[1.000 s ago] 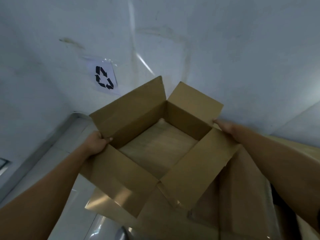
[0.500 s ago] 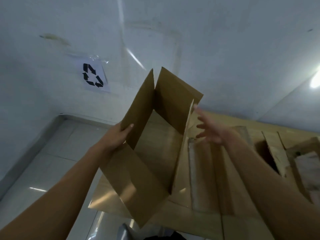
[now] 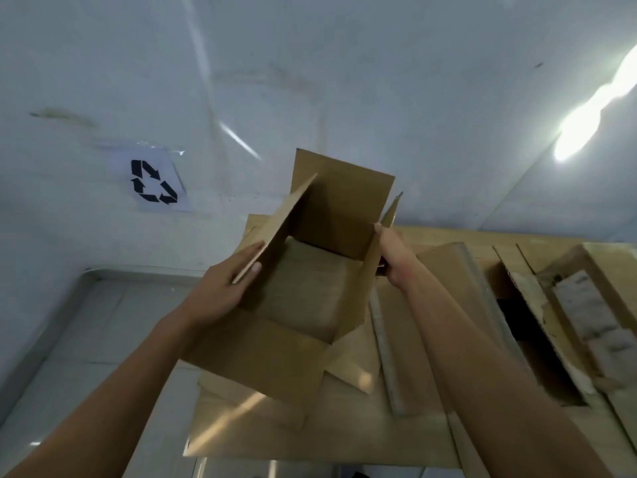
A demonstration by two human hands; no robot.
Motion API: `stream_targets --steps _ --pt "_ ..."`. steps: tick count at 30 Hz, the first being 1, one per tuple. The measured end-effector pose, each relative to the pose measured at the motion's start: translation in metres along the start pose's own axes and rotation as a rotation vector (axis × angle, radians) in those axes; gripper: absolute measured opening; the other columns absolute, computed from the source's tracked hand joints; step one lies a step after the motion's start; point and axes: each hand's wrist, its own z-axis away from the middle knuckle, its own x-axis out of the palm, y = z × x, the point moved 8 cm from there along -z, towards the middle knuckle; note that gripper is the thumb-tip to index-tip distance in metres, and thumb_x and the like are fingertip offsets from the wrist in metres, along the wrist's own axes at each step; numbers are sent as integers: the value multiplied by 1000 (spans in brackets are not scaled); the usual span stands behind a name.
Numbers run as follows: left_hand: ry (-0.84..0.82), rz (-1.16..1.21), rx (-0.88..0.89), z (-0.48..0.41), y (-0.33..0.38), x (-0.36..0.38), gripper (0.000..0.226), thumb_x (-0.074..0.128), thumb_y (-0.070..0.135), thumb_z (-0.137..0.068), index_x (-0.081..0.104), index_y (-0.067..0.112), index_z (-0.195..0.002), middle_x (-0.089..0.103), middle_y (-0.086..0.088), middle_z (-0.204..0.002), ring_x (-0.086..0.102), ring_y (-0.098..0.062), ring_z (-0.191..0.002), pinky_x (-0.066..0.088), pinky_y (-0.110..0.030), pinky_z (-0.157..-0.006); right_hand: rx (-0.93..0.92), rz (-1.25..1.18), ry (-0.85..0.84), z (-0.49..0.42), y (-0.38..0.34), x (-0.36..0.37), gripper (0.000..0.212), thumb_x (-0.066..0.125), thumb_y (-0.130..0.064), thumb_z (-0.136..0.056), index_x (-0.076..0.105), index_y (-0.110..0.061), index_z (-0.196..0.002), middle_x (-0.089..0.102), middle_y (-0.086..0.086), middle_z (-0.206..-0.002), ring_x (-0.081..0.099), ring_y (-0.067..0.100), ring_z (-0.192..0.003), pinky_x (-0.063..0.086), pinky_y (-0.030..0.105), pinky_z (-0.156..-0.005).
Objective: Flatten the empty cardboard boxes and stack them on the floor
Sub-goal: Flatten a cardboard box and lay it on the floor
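I hold an open brown cardboard box in the air in front of me, its flaps up and its inside empty. My left hand grips the box's left wall and flap, thumb inside. On the right wall, my right hand holds the top edge, fingers curled over it. Under the box, flattened cardboard sheets lie on the floor.
A white wall stands close ahead with a recycling sign taped on it. More cardboard boxes, some open and torn, lie at the right. Pale floor tiles show at the left.
The box was squeezed narrow half a second ago, with my right hand off it. Now it has opened up squarer and my right hand grips its right wall again.
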Motion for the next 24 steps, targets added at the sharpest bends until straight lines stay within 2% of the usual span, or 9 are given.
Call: stream_targets --steps 2,4,7,8,11,13,16,20,24 --pt "11 35 -14 3 -4 -7 56 35 59 -91 29 49 -146 34 5 -156 38 -23 -139 39 -40 -108 8 -47 10 -12 1 -1 50 39 -52 -96 60 -17 -124 68 12 -115 65 31 -100 56 41 -80" --pt "36 125 -36 8 -3 -16 58 36 63 -89 35 46 -144 38 8 -154 38 -20 -139 37 -37 -107 0 -76 40 -25 -1 -5 58 43 -56 -90 59 -18 -131 66 10 -125 62 31 -111 52 48 -95" --pt "29 372 -59 17 -2 -29 78 43 83 -74 46 42 -140 48 13 -146 44 -13 -134 36 -45 -112 -30 -123 100 -28 -13 -14 50 43 -47 -96 55 -16 -134 64 11 -126 61 32 -112 50 51 -99" --pt "-15 444 -57 20 -3 -30 82 45 85 -70 50 39 -138 50 12 -144 46 -14 -132 37 -49 -111 -40 -155 131 -26 -18 -17 44 43 -43 -99 56 -14 -130 63 11 -122 61 32 -109 50 50 -98" --pt "-224 533 -120 31 -5 -15 88 42 91 -63 58 35 -129 54 8 -139 48 -16 -132 30 -54 -111 -69 -238 164 -32 -28 -23 24 42 -35 -103 58 -17 -100 63 9 -100 61 27 -92 53 44 -89" --pt "-225 490 -215 26 -7 -4 102 41 97 -52 53 34 -132 50 2 -141 48 -20 -131 30 -56 -111 -61 -233 168 -35 -28 -17 29 42 -37 -102 57 -15 -112 63 10 -108 61 29 -100 53 46 -94" --pt "-84 268 -360 -2 -19 1 127 37 102 -41 29 34 -148 28 -5 -157 37 -31 -138 34 -57 -110 -29 -288 94 -40 -15 -5 51 45 -48 -97 56 -15 -134 65 9 -125 61 27 -113 48 45 -103" --pt "-214 94 -443 -32 -23 36 106 29 91 -70 19 28 -154 21 -5 -162 26 -32 -145 20 -54 -115 -30 -419 -96 -17 18 15 71 51 -70 -84 59 -20 -134 68 11 -124 63 31 -114 48 48 -102" --pt "-134 144 -478 -54 -17 45 96 30 82 -81 25 17 -152 31 -10 -157 35 -33 -140 27 -51 -111 -12 -592 -308 0 44 36 99 46 -92 -67 52 -28 -142 55 15 -142 51 41 -129 41 65 -104"
